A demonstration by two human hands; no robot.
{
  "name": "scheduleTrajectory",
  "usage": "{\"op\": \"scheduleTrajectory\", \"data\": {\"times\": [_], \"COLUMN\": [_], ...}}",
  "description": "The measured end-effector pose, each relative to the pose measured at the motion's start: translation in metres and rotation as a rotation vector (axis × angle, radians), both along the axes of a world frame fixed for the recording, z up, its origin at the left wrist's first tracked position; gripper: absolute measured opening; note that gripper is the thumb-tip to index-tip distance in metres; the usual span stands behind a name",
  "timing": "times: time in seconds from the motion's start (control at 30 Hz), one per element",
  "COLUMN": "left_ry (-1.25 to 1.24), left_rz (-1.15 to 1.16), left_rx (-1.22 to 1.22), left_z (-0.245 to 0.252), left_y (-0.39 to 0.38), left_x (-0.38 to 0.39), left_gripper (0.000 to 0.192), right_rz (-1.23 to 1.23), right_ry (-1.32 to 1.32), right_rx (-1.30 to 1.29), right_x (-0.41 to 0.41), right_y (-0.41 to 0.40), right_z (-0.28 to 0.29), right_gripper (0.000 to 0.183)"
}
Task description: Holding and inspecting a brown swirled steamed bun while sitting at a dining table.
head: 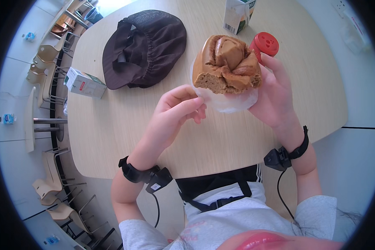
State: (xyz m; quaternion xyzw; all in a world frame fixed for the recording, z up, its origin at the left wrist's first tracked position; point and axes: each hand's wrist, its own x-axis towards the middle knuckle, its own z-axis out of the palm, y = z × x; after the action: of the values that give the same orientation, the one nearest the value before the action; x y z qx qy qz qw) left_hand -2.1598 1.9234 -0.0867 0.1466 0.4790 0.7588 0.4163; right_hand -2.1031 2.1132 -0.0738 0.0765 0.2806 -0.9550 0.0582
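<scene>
A brown rolled bun (228, 62) with a bitten or torn near edge, its paler crumb showing, is held above the table. A thin white wrapper (228, 104) lies under and around it. My right hand (273, 87) supports the bun and wrapper from the right, with part of the fingers hidden behind them. My left hand (182, 104) has its thumb and forefinger together at the wrapper's left edge, pinching it. The other left fingers are curled below.
On the wooden table (128, 134) lies a dark cap (147, 50). One carton (85, 83) lies at left; another carton (239, 15) stands at the back. A red-lidded container (265, 43) is just beyond my right hand. Several chairs (50, 178) stand at left.
</scene>
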Motion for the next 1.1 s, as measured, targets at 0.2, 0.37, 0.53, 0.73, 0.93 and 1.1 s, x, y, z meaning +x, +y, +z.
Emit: {"op": "scheduleTrajectory", "data": {"times": [0.2,0.37,0.53,0.73,0.93,1.1], "left_ry": [-0.01,-0.01,0.002,0.008,0.007,-0.005], "left_rz": [-0.007,-0.039,-0.033,-0.019,-0.013,-0.011], "left_rx": [0.005,-0.012,-0.003,-0.008,-0.015,-0.03], "left_z": [-0.0027,0.0031,0.0027,0.0008,-0.0015,-0.0008], "left_y": [-0.0011,0.0002,0.001,0.0006,0.0004,0.001], "left_x": [-0.0001,-0.0011,-0.0017,-0.0001,-0.0007,0.0008], "left_gripper": [0.014,0.015,0.015,0.015,0.014,0.013], "right_rz": [0.01,0.054,0.003,0.106,0.114,-0.027], "right_ry": [0.007,0.036,-0.007,0.115,0.1,0.041], "right_rx": [0.014,0.0,0.013,-0.033,-0.055,0.047], "right_x": [0.0002,-0.0025,-0.0022,-0.002,-0.0017,0.0007], "right_y": [-0.0011,0.0005,0.0007,0.0017,0.0011,-0.0022], "right_z": [-0.0021,0.0008,0.0023,0.0008,0.0001,-0.0039], "right_gripper": [0.038,0.039,0.04,0.042,0.041,0.041]}}
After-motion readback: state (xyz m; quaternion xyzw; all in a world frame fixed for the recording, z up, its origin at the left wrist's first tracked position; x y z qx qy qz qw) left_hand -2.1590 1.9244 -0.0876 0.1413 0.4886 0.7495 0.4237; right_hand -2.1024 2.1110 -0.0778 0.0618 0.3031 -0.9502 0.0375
